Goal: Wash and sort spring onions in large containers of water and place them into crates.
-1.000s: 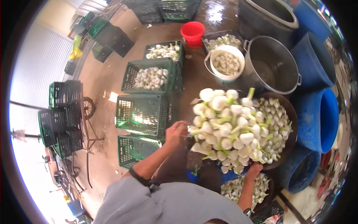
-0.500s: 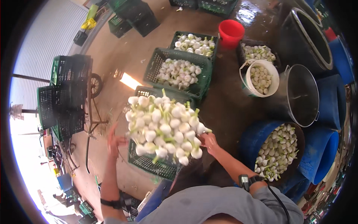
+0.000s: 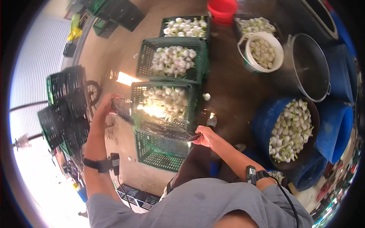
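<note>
Both my hands grip a dark wire-mesh basket [image 3: 161, 131], blurred by motion and tipped away from me. My left hand [image 3: 107, 104] is closed on its left end, my right hand [image 3: 204, 136] on its right end. Just beyond it, a green plastic crate [image 3: 190, 99] holds white bulbs [image 3: 167, 99] with short green stems. Sunlight glares on the bulbs and mesh. A single bulb [image 3: 206, 96] shows just right of that crate. Under the basket, nearer to me, is another green crate [image 3: 161, 154].
Two more crates of bulbs [image 3: 141, 57] [image 3: 207, 28] stand farther off. To the right are a white bucket [image 3: 279, 57], a metal tub [image 3: 310, 68] and a blue barrel [image 3: 262, 121] of bulbs. A red bucket [image 3: 222, 11] stands far off. Stacked crates [image 3: 64, 110] rise at the left.
The basket was heaped with bulbs and held level; now it is tipped, its load gone from view, and bulbs lie in the crate beyond. My left hand has moved up and left.
</note>
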